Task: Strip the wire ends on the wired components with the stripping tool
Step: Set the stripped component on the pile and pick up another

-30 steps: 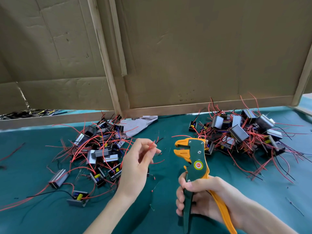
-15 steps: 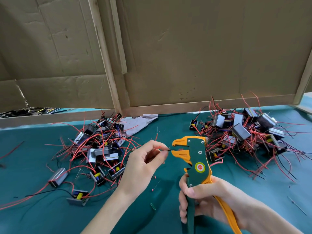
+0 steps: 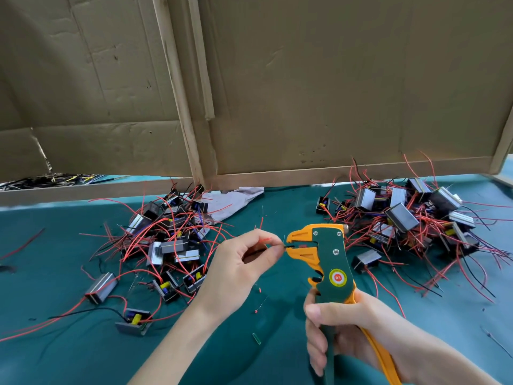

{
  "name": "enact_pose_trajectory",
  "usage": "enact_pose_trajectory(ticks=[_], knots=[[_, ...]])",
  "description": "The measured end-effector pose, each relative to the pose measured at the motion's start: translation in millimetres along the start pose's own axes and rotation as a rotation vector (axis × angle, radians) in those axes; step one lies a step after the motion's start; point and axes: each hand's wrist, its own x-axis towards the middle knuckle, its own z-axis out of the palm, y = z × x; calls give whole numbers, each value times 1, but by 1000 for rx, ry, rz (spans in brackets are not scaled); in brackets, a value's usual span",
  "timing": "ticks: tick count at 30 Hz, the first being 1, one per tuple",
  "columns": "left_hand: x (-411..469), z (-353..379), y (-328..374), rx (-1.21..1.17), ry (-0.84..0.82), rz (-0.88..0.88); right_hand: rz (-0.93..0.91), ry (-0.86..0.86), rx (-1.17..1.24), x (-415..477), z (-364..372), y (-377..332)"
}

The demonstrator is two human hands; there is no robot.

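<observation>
Above teal tabletop (image 3: 55, 345), wire end (image 3: 287, 246) between left hand (image 3: 241, 263) and stripping tool (image 3: 330, 255)

your view is bright and evenly lit, with soft light from above. your left hand (image 3: 238, 262) and forearm throw a broad, soft-edged shadow on the green mat (image 3: 55, 343) beneath them. the cardboard wall (image 3: 333, 79) looks flat and a little dull. glare is limited to a mild sheen on the metal-cased components (image 3: 401, 216). the centre is sharp: the thin wire (image 3: 288, 246) at the stripping tool (image 3: 330, 262) reads cleanly. towards the edges straight lines bow and lean, and your right hand (image 3: 347, 329) looks oversized.
</observation>
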Motion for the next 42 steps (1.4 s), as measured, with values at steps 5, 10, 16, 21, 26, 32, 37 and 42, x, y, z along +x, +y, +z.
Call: enact_pose_trajectory(ticks=[5,10,16,21,26,32,37,42], knots=[[-1,3,-6,-50,-31,-51,66,273,60,1,11,6],[-4,11,-14,-90,-49,-123,-62,218,217,8,9,6],[-3,1,-15,-3,-19,-150,-115,89,175,8,0,-1],[-4,4,-8,67,-32,-96,-109,26,103,5,-2,0],[-5,3,0,-92,84,-132,-84,-26,53,4,-3,1],[-6,5,2,-135,111,-169,-66,-64,43,3,-4,0],[-5,4,3,-112,72,-210,-61,-94,25,1,-4,-1],[-5,2,8,-99,38,-231,-55,-111,8,0,-3,-3]])
